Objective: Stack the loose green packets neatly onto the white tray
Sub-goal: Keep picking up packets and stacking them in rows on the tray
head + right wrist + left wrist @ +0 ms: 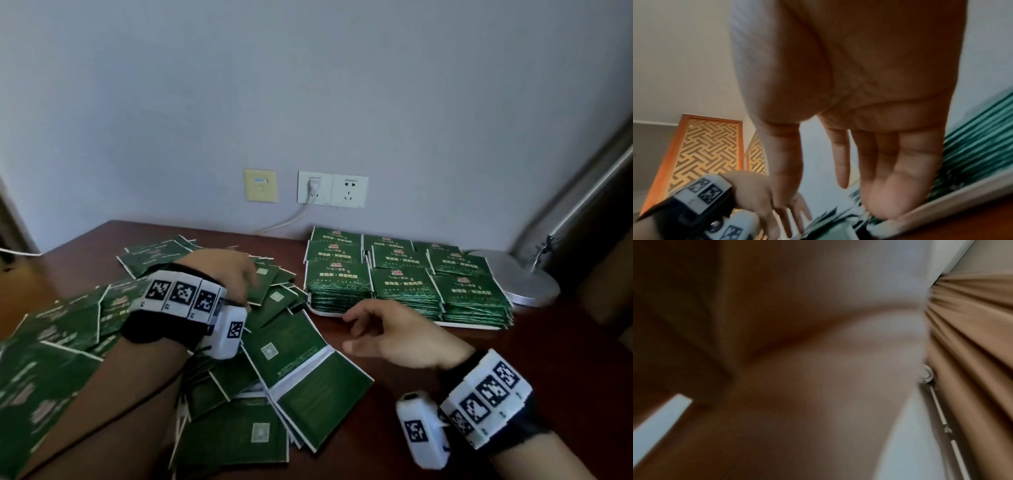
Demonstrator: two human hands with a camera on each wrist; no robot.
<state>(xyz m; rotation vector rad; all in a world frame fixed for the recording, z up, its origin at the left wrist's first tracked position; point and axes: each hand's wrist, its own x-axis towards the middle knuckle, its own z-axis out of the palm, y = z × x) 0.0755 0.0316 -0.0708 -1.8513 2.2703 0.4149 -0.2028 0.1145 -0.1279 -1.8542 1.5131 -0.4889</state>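
A dark wooden tabletop [404, 363] fills the lower scene, with the white tray [329, 312] as landmark. Just in front of its near edge hovers the right hand [394, 334], fingers loosely spread and empty. Left of the tray, the left hand [227, 270] reaches into the loose green packets [274, 346] (whether it pinches one is hidden). Neat stacks [404, 291] already stand on the tray, so the left hand is nearer the next packet.

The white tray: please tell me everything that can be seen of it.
The white tray lies flat on the dark wooden table, near the wall, right of the loose packets. Only its thin white front rim shows; neat stacks of green packets cover the rest, in rows reaching the edge. It looks like plastic, though I cannot be sure. The right hand is just before its front left corner; whether they touch is unclear.
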